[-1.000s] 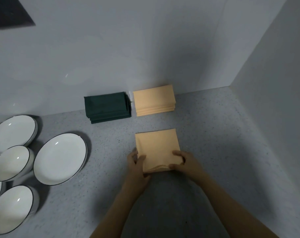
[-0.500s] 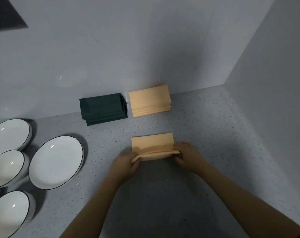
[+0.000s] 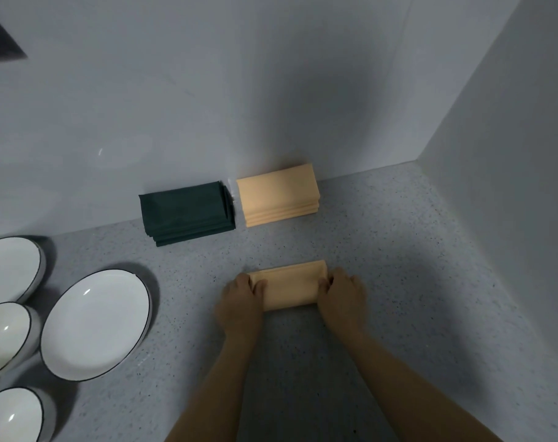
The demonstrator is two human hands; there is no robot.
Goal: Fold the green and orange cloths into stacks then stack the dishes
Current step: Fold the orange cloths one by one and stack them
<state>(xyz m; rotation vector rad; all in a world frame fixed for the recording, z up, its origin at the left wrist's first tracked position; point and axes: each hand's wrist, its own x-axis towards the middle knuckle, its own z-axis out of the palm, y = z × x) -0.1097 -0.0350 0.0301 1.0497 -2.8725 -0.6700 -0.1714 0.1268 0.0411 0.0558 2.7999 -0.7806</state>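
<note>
An orange cloth [image 3: 289, 287] lies folded into a narrow rectangle on the speckled grey counter [image 3: 383, 250]. My left hand [image 3: 239, 298] grips its left end, and my right hand [image 3: 343, 291] grips its right end. Against the back wall sit a stack of folded dark green cloths [image 3: 187, 212] and, just to its right, a stack of folded orange cloths [image 3: 277, 194]. On the left stand white dishes with dark rims: a large plate [image 3: 96, 320], a plate behind it [image 3: 10, 266], a bowl [image 3: 3, 336] and another bowl [image 3: 13, 416] at the bottom edge.
The counter sits in a corner, with a white wall [image 3: 207, 90] behind and another white wall [image 3: 510, 154] on the right. A dark triangular shape [image 3: 0, 43] shows at the upper left.
Both hands lifted the near edge of the orange cloth and folded it away from me, halving the square into a narrow rectangle. The hands now hold its two ends.
</note>
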